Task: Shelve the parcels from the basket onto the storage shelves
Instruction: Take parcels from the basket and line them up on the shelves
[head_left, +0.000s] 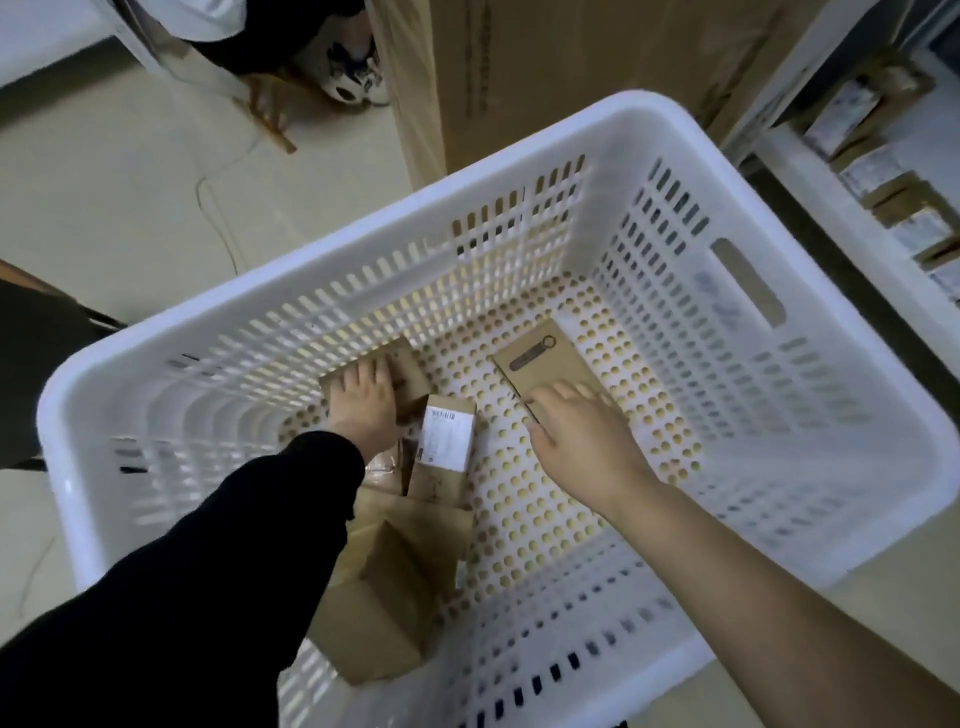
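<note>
A white perforated plastic basket (779, 171) fills the view. Both my hands reach down into it. My left hand (366, 410), in a black sleeve, grips a small brown cardboard parcel (408, 371) at the basket's far left floor. My right hand (582, 436) grips the near end of a flat brown parcel (545, 364) in the middle of the floor. Between the hands stands a small box with a white label (447, 439). More brown parcels (379, 613) lie piled at the near left under my left arm.
White storage shelves (831, 208) with several labelled parcels (883, 171) stand at the right. A large cardboard carton (545, 62) rises behind the basket. Another person's shoe (353, 73) is on the pale floor at the back.
</note>
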